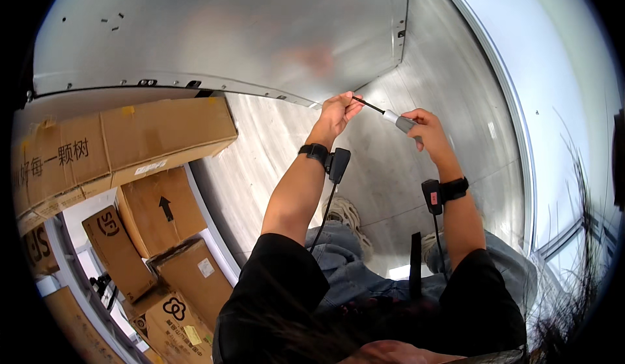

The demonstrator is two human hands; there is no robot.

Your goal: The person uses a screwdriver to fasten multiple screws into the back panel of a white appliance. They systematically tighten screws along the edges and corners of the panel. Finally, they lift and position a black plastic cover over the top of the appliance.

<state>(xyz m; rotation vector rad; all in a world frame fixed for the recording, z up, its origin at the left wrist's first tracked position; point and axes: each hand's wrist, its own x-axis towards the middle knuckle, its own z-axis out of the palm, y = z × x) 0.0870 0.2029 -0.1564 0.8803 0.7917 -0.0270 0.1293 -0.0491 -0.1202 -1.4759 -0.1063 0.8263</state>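
Observation:
A screwdriver (pixel 404 124) with a grey handle and a thin black shaft is held in front of me, pointing up and to the left. My right hand (pixel 428 132) is wrapped round its handle. At the shaft's tip, the fingers of my left hand (pixel 339 112) are closed in a pinch; whether a small part sits between them is too small to tell. Just beyond the left hand stands a large silver metal panel (pixel 215 32) with screws and dark slots along its edges. Both hands are apart from the panel's lower right corner.
Cardboard boxes fill the left side: a long one (pixel 169 126) near the panel and several (pixel 163 208) on a white-framed rack. Grey wood-look floor (pixel 260 136) lies below. A white wall or door (pixel 521 52) runs along the right. Cables hang from wrist-worn devices (pixel 338 165).

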